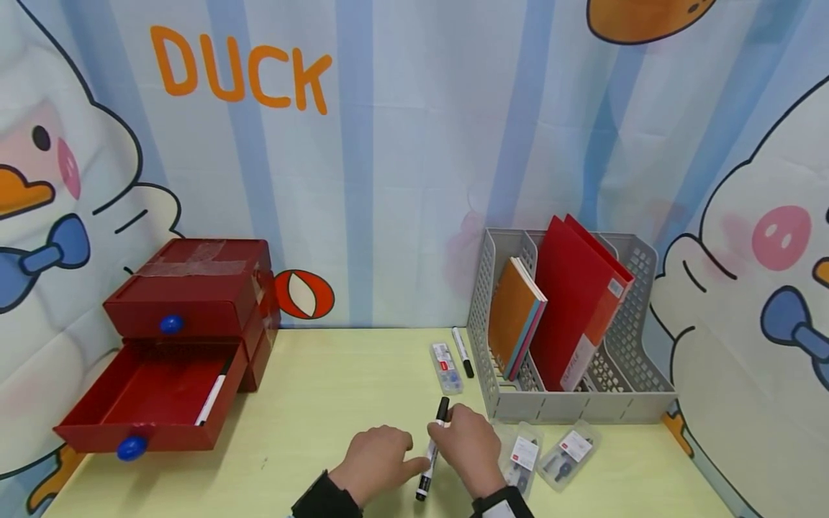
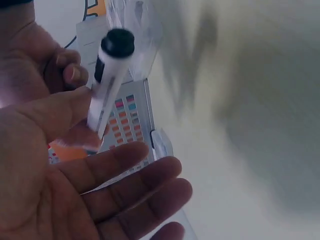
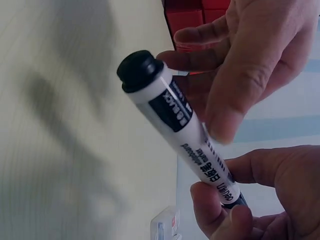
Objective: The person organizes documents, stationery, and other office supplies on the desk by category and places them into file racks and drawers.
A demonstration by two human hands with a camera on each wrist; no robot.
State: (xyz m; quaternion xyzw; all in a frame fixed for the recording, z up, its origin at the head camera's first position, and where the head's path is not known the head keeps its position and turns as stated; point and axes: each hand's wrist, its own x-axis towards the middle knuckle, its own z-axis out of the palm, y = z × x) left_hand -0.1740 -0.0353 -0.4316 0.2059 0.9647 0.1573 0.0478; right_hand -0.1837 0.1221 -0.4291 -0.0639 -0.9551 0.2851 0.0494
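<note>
The deli whiteboard marker is held above the yellow table, its black cap toward 12 o'clock. It is pinched near that end by the right hand, thumb against curled fingers. The left hand is spread at 9 o'clock, only its thumb apparently against the barrel. If the pinch were loosened, the marker could be dropped, and by a swing toward 3 o'clock the clear plastic case could be knocked.
</note>
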